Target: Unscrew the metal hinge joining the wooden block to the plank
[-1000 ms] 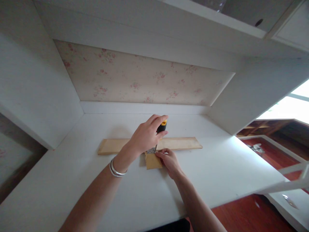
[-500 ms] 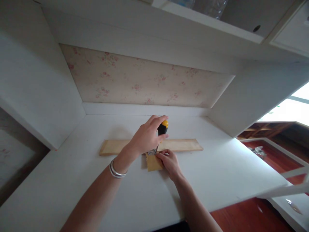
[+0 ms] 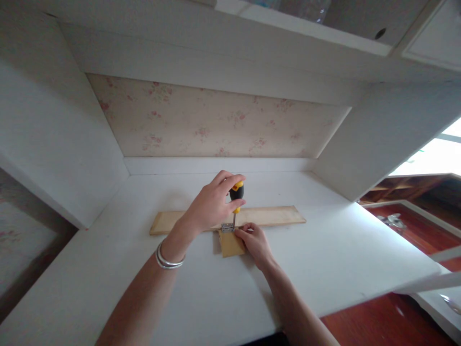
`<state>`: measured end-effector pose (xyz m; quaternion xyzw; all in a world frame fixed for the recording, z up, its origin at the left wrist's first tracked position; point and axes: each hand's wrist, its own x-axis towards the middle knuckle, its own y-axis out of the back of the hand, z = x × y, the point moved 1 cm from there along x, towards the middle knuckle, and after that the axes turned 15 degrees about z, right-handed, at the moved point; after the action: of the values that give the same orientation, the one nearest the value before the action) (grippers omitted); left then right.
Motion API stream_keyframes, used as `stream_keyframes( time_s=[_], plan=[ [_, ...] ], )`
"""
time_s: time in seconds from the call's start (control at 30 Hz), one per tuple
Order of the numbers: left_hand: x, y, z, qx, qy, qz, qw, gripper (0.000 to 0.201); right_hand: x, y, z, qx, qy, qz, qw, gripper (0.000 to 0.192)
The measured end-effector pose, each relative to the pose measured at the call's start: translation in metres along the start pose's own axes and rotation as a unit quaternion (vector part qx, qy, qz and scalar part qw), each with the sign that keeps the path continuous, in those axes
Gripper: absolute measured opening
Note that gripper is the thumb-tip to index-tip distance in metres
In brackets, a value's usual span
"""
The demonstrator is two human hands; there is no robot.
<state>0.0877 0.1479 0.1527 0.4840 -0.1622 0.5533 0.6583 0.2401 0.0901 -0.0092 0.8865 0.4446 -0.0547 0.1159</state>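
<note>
In the head view, the left hand (image 3: 212, 206) is clamped on a black-and-yellow screwdriver (image 3: 236, 197) standing upright on a small metal hinge (image 3: 227, 227), between the long wooden strip (image 3: 270, 215) and the small wooden block (image 3: 230, 244) on the white table (image 3: 324, 259). The right hand (image 3: 255, 241) presses flat on the block, fingertips just beside the tip. If the screwdriver tilts, I judge the tip could slip onto those fingers or nudge the block aside.

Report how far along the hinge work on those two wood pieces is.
Done: the long strip and small wood piece lie butted on the white desk, with the metal hinge set across their joint. In hand: the left hand holds the screwdriver upright on the hinge while the right hand steadies the small piece. Left: how many screws are in is too small to tell.
</note>
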Motion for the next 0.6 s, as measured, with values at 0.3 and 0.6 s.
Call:
stream_keyframes(
  time_s=[0.3, 0.6],
  plan=[
    [0.000, 0.006, 0.008, -0.056, 0.008, -0.050, 0.997, 0.046, -0.003, 0.000, -0.003, -0.003, -0.003, -0.002, 1.000, 0.030],
    [-0.001, -0.005, 0.007, 0.061, 0.011, 0.039, 0.997, 0.048, -0.003, 0.000, -0.005, 0.007, -0.001, -0.011, 1.000, 0.031]
  ],
)
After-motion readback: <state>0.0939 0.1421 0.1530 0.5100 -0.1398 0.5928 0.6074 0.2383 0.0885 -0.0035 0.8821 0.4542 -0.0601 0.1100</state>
